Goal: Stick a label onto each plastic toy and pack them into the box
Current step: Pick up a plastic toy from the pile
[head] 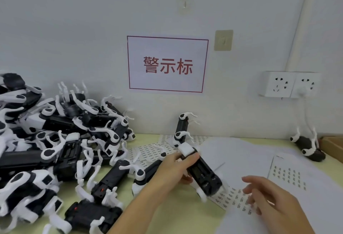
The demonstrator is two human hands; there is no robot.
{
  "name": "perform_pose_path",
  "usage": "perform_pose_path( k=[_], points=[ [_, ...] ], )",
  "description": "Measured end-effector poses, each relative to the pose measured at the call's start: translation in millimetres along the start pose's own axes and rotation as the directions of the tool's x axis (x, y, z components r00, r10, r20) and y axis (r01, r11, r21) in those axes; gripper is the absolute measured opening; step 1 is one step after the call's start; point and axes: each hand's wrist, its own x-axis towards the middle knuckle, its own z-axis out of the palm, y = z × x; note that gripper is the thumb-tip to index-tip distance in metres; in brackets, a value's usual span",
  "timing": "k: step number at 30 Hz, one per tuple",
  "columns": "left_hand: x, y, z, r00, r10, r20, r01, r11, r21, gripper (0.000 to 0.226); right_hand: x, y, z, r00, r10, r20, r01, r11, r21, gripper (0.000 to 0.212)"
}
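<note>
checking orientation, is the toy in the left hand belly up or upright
Belly up: the toy dog in the left hand shows its black underside.

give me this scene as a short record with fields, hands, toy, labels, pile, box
left hand: left hand grips a black and white plastic toy dog, belly up
right hand: right hand open, fingers over a white sheet of small printed labels
pile: heap of matching toy dogs at left
box: brown cardboard box edge at far right
table: pale green tabletop
</note>
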Motion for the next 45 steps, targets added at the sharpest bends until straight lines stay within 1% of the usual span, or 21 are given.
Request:
perform_pose_path(
  k=[2, 6, 8, 10, 13, 15, 17, 19, 21, 22, 25, 29, 31, 34, 36, 38, 39, 40, 41, 43, 45],
  points=[
    [0.2, -0.5, -4.6, 1.0, -0.028, -0.008, 0.028, 0.998, 0.063, 0.038, -0.2, 4.4, -0.8, 0.999, -0.029, 0.028, 0.03, 0.998, -0.048, 0.037],
    [1.5, -1.2, -18.3, 0.996, -0.087, -0.03, 0.092, 0.974, 0.206, 0.054, -1.6, 7.3, 0.8, 0.981, -0.131, 0.145, 0.162, 0.959, -0.233, 0.031],
    [1.8, -2.0, -20.5, 0.993, -0.109, -0.05, 0.119, 0.958, 0.263, 0.06, -2.4, 11.3, 1.6, 0.969, -0.125, 0.212, 0.188, 0.932, -0.31, 0.029],
    [1.3, -0.6, -17.6, 0.993, -0.092, -0.077, 0.112, 0.933, 0.343, 0.053, -1.9, 14.1, 1.6, 0.964, -0.125, 0.236, 0.206, 0.911, -0.359, 0.027],
    [-0.1, 3.0, -11.2, 0.996, 0.006, -0.094, 0.036, 0.898, 0.439, 0.042, -0.8, 13.4, 0.0, 0.966, -0.143, 0.214, 0.221, 0.887, -0.406, 0.028],
    [-1.6, 7.4, -10.0, 0.994, 0.04, -0.103, 0.009, 0.898, 0.439, 0.045, -0.3, 11.9, -2.0, 0.968, -0.123, 0.221, 0.217, 0.851, -0.479, 0.03],
    [-3.4, 13.5, -8.9, 0.994, 0.022, -0.103, 0.028, 0.887, 0.462, 0.057, 0.5, 11.3, -4.5, 0.97, -0.07, 0.234, 0.198, 0.787, -0.585, 0.036],
    [-5.7, 19.2, -4.9, 0.994, 0.001, -0.107, 0.062, 0.813, 0.579, 0.076, 0.7, 10.8, -5.8, 0.968, 0.026, 0.248, 0.155, 0.716, -0.681, 0.054],
    [-9.5, 23.3, 3.0, 0.994, -0.012, -0.109, 0.087, 0.69, 0.718, 0.092, 1.0, 10.4, -5.2, 0.961, 0.085, 0.262, 0.134, 0.689, -0.712, 0.068],
    [-11.8, 24.0, 7.8, 0.996, -0.022, -0.09, 0.083, 0.643, 0.761, 0.095, 1.1, 10.4, -4.5, 0.96, 0.087, 0.267, 0.136, 0.688, -0.713, 0.071],
    [-16.3, 24.7, 17.7, 0.998, -0.018, -0.066, 0.064, 0.581, 0.812, 0.08, 1.1, 10.0, -4.8, 0.963, 0.074, 0.261, 0.13, 0.718, -0.684, 0.074],
    [-18.8, 32.3, 7.7, 0.99, 0.03, -0.138, 0.103, 0.515, 0.851, 0.06, 1.9, 7.3, -6.1, 0.968, 0.069, 0.241, 0.094, 0.791, -0.604, 0.077],
    [-18.4, 32.3, 1.9, 0.989, 0.03, -0.145, 0.109, 0.513, 0.852, 0.058, 1.4, 4.2, -6.4, 0.969, 0.067, 0.238, 0.084, 0.814, -0.574, 0.078],
    [-18.2, 30.5, 2.3, 0.986, 0.086, -0.142, 0.088, 0.46, 0.883, 0.064, 0.0, 0.5, -6.2, 0.97, 0.096, 0.224, 0.039, 0.846, -0.531, 0.075],
    [-18.5, 30.8, 5.5, 0.976, 0.159, -0.149, 0.069, 0.423, 0.904, 0.07, -1.1, 0.5, -6.0, 0.974, 0.107, 0.2, -0.003, 0.889, -0.459, 0.071],
    [-20.0, 34.4, 8.5, 0.948, 0.288, -0.138, 0.036, 0.331, 0.943, 0.066, -2.2, 1.7, -6.4, 0.983, 0.103, 0.15, -0.047, 0.94, -0.339, 0.065],
    [-20.8, 36.8, 10.6, 0.924, 0.368, -0.106, -0.009, 0.295, 0.955, 0.06, -2.1, 2.4, -6.7, 0.987, 0.104, 0.123, -0.066, 0.956, -0.285, 0.064],
    [-22.1, 39.1, 13.9, 0.896, 0.439, -0.06, -0.083, 0.299, 0.951, 0.054, -2.0, 2.9, -7.1, 0.989, 0.109, 0.097, -0.083, 0.967, -0.24, 0.063],
    [-23.8, 40.3, 18.8, 0.871, 0.492, 0.0, -0.188, 0.332, 0.924, 0.048, -1.5, 2.9, -7.2, 0.991, 0.114, 0.076, -0.096, 0.974, -0.205, 0.061],
    [-29.8, 38.9, 35.0, 0.839, 0.527, 0.139, -0.407, 0.435, 0.803, 0.039, -0.3, 2.5, -7.4, 0.991, 0.125, 0.054, -0.116, 0.984, -0.134, 0.057],
    [-34.9, 26.4, 56.0, 0.842, 0.471, 0.262, -0.503, 0.513, 0.696, 0.038, 0.8, 1.6, -8.9, 0.988, 0.138, 0.066, -0.136, 0.99, -0.029, 0.051]
  ],
)
